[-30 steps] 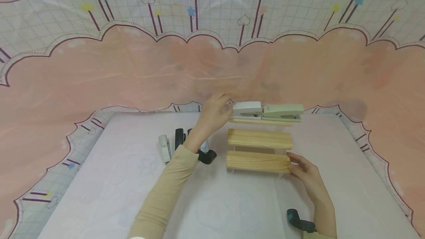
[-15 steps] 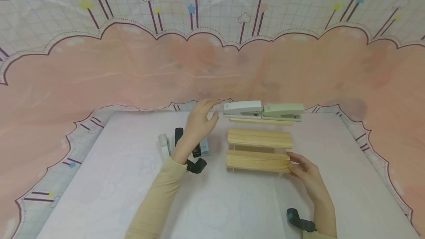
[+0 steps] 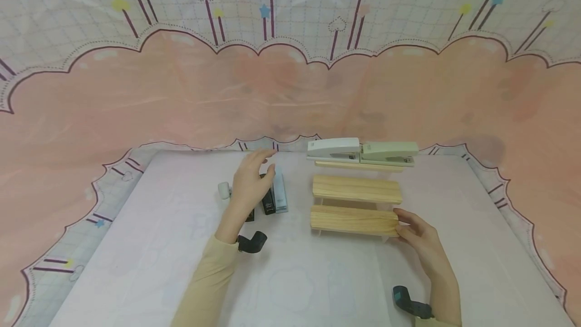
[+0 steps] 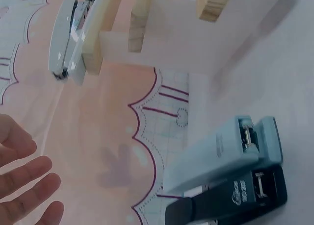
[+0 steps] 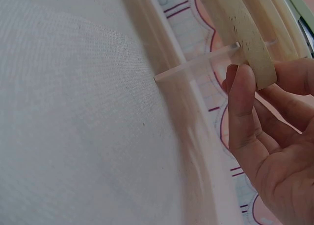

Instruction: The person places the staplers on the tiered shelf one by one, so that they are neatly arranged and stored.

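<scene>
My left hand hangs with loosely bent fingers over the staplers at the left of the table, holding nothing. Just right of it lie a light blue stapler and a black stapler. Another black stapler and a pale grey stapler are partly hidden by that hand. A stepped display rack has wooden boards on clear supports. My right hand pinches the right end of its front board between thumb and fingers. On its top board, a white stapler and a pale green stapler sit end to end.
A white sheet covers the table. Behind it hangs a pink and white cloth with printed candles, spreading past the table's sides. Black wrist mounts are worn on both wrists.
My left hand has let go of the white stapler on the top board and moved left and toward me, over the other staplers. The right hand stays at the front board.
</scene>
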`<control>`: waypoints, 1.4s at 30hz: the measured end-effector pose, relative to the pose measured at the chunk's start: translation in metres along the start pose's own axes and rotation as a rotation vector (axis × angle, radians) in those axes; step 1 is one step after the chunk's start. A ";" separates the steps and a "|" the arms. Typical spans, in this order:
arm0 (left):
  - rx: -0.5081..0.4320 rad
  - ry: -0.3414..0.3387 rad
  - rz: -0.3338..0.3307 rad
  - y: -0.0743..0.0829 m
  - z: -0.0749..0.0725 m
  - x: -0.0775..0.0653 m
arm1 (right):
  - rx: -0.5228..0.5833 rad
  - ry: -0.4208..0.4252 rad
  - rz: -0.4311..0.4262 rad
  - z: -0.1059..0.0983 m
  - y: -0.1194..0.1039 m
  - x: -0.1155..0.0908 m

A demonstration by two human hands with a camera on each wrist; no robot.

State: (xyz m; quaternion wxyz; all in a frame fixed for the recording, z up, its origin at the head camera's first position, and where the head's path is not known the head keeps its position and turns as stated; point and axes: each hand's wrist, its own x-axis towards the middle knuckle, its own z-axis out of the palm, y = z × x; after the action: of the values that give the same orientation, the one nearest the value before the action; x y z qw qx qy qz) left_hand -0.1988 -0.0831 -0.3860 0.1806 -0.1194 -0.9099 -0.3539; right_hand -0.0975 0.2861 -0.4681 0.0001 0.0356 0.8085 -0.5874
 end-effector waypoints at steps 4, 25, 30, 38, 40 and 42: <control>-0.015 0.033 -0.037 -0.010 -0.007 -0.007 | -0.005 -0.001 0.008 0.000 -0.001 0.000; -0.058 0.126 -0.266 -0.055 -0.027 -0.047 | 0.013 -0.005 -0.007 0.000 -0.001 -0.001; -0.068 0.158 -0.298 -0.065 -0.025 -0.057 | 0.008 -0.003 -0.003 0.000 -0.001 0.000; -0.064 0.207 -0.363 -0.080 -0.018 -0.068 | -0.003 -0.002 -0.004 0.001 0.000 0.001; -0.064 0.204 -0.386 -0.084 -0.016 -0.070 | 0.000 -0.002 -0.009 0.001 0.001 0.000; -0.065 0.189 -0.417 -0.088 -0.014 -0.072 | 0.002 -0.001 -0.012 0.001 0.001 0.000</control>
State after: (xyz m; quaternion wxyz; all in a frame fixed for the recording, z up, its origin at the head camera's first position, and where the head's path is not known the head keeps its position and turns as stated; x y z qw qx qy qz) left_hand -0.1605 -0.1621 -0.4590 0.1841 0.0990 -0.8819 -0.4225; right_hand -0.0978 0.2856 -0.4692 -0.0029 0.0302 0.8082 -0.5881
